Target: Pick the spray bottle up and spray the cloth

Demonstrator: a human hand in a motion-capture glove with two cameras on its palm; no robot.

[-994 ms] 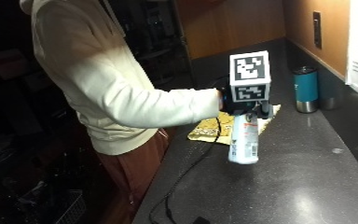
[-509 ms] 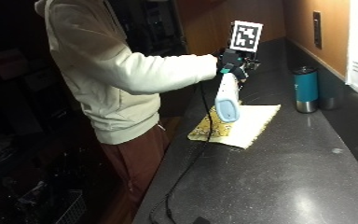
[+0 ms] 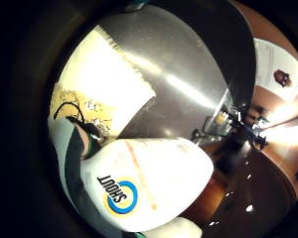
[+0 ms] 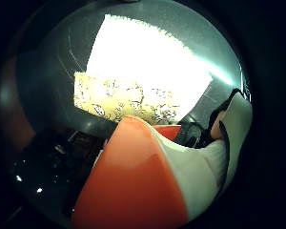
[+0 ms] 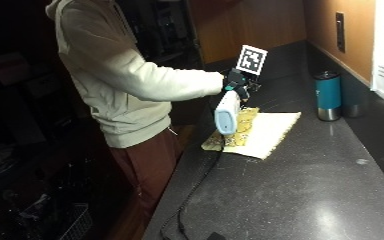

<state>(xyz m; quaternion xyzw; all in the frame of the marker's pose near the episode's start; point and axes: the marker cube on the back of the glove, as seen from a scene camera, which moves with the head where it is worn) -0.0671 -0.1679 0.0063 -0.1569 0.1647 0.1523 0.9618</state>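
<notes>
Holding the bottle (image 5: 227, 112) off the counter (image 5: 325, 200), our right hand (image 5: 235, 81) curled round its neck above the near left edge of the cloth (image 5: 262, 132), we should aim the nozzle down at the cloth's middle before squeezing the trigger.

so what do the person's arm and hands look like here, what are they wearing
The right arm is covered by a long cream sleeve of a hooded top, loose and creased, reaching to the wrist. The right hand wears a black glove with a touch of green at the cuff. The palm views show only a small dark part of the glove. The other hand is not visible.
</notes>
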